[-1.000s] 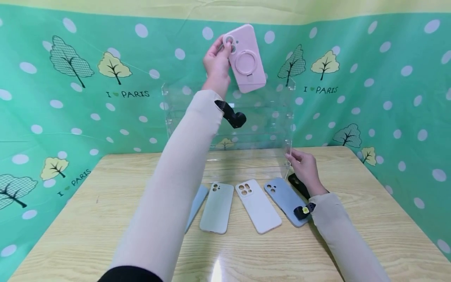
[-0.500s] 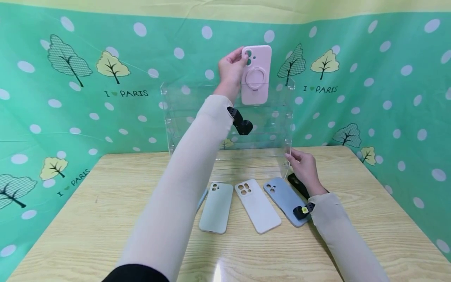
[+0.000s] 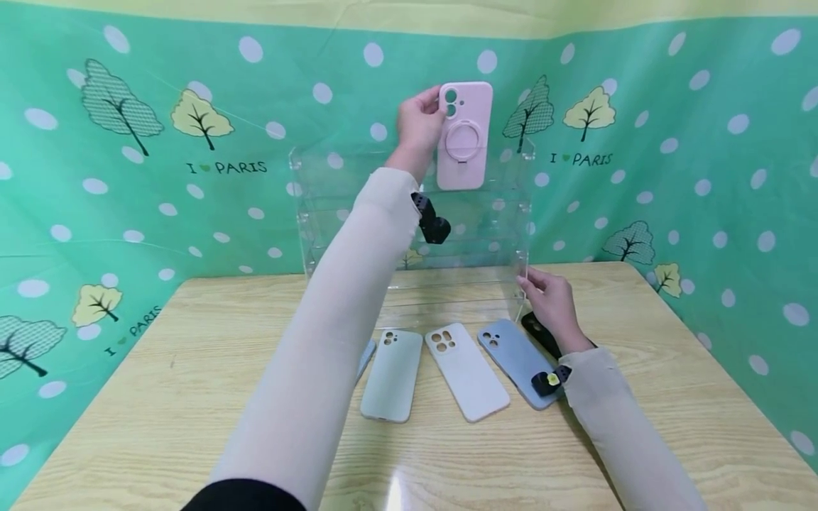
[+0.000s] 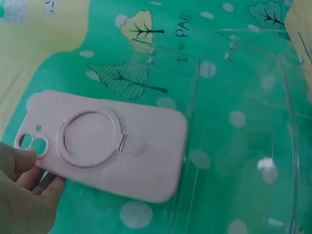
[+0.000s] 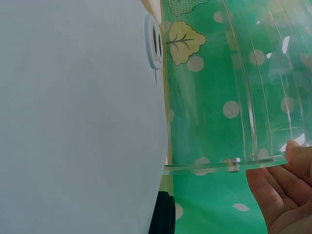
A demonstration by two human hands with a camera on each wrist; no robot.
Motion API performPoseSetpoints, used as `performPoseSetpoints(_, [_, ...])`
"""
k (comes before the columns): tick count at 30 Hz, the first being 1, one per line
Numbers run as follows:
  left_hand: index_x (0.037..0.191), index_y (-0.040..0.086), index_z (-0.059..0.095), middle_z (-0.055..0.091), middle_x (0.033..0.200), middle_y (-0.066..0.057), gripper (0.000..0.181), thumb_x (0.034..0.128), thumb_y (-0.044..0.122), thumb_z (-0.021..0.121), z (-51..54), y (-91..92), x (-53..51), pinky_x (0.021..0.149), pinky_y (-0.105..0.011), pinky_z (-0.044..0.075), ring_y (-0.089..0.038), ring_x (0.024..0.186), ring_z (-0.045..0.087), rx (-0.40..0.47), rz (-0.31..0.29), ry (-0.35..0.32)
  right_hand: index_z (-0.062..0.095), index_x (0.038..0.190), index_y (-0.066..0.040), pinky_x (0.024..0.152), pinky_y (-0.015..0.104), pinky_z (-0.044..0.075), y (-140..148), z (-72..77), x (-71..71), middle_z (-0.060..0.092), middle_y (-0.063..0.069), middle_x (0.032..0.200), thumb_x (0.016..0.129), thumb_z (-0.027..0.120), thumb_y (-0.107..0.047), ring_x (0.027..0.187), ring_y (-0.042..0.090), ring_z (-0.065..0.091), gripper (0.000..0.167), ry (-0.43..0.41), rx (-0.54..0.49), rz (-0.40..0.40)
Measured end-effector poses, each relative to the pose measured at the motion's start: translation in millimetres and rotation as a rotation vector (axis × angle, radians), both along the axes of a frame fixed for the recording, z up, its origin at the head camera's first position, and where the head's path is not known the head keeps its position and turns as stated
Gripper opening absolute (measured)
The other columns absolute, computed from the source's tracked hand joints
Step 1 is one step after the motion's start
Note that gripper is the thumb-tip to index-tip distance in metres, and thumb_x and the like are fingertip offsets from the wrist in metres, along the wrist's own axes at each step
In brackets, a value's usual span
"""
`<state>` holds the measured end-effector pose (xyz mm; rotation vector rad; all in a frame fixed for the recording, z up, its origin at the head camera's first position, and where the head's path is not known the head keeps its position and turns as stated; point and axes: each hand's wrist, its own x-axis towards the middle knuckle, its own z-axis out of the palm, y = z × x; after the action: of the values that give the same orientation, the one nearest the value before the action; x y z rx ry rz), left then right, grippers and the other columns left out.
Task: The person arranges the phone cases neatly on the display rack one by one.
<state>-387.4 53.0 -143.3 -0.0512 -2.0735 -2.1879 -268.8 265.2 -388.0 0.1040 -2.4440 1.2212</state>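
A pink phone case [image 3: 471,167] with a ring stand on its back is upright at the top tier of a clear acrylic display rack [image 3: 358,167]. My left hand [image 3: 419,131] pinches the case by its upper left edge, beside the camera holes. In the left wrist view, thumb and fingers [image 4: 51,190] grip that corner, and the lower end of the case [image 4: 156,161] meets the rack's top shelf. Low on the rack's right side panel, my right hand [image 3: 551,305] holds the panel's edge between thumb and fingers; the right wrist view shows this hand [image 5: 287,190] too.
Along the rack's front lie a pale green phone case [image 3: 393,376], a white one [image 3: 469,376], a blue one [image 3: 514,358] and a black one [image 3: 542,335]. Another blue case [image 3: 366,358] is mostly behind my left arm. All are on the wooden table [image 3: 160,397].
My left hand has moved right and the pink phone case has come down, from tilted above the rack to upright at its top tier. My right hand has stayed on the side panel.
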Motion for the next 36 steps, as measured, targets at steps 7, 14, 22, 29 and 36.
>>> performPoseSetpoints(7, [0.135,0.021,0.050,0.057,0.131,0.009,0.047,0.0915,0.006,0.060,-1.7,-15.7,5.0,0.091,-0.007,0.043,0.001,0.118,0.052,-0.031,-0.050,-0.001,0.062,0.118,0.004,0.081,0.050,0.055,1.0,-1.2,-2.5,0.064,0.024,0.113,0.095,0.057,-0.018,0.100,0.037,0.064,0.032,0.032,0.022,0.012])
performPoseSetpoints(14, [0.134,0.020,0.052,0.058,0.130,0.008,0.047,0.0900,0.009,0.063,-8.6,-43.1,14.2,0.096,-0.010,0.041,0.000,0.117,0.052,-0.027,-0.089,0.020,0.061,0.119,0.004,0.080,0.050,0.055,0.8,-3.2,-2.8,0.064,0.024,0.114,0.096,0.056,-0.017,0.100,0.037,0.064,0.032,0.019,0.026,0.013])
performPoseSetpoints(22, [0.135,0.014,0.050,0.057,0.133,0.001,0.048,0.0890,0.008,0.063,-36.8,-87.3,46.5,0.101,-0.014,0.041,-0.007,0.120,0.053,-0.117,-0.185,0.085,0.060,0.120,0.005,0.081,0.050,0.055,0.8,-1.9,-3.3,0.063,0.025,0.115,0.097,0.054,-0.018,0.100,0.038,0.063,0.034,0.006,0.034,0.008])
performPoseSetpoints(29, [0.138,0.016,0.046,0.054,0.135,0.002,0.051,0.0901,0.016,0.062,-78.1,-125.5,88.4,0.107,-0.023,0.037,-0.012,0.122,0.052,-0.259,-0.310,0.084,0.059,0.122,0.005,0.082,0.050,0.054,0.3,-2.1,-0.7,0.062,0.025,0.116,0.097,0.053,-0.019,0.102,0.038,0.063,0.035,-0.009,0.050,0.012])
performPoseSetpoints(36, [0.138,0.014,0.046,0.053,0.136,-0.003,0.052,0.0896,0.018,0.064,-129.3,-157.7,123.3,0.107,-0.029,0.039,-0.017,0.123,0.051,-0.275,-0.326,0.017,0.058,0.123,0.004,0.084,0.052,0.053,-0.4,1.6,2.5,0.061,0.025,0.119,0.097,0.053,-0.020,0.103,0.039,0.062,0.036,-0.031,0.047,0.004])
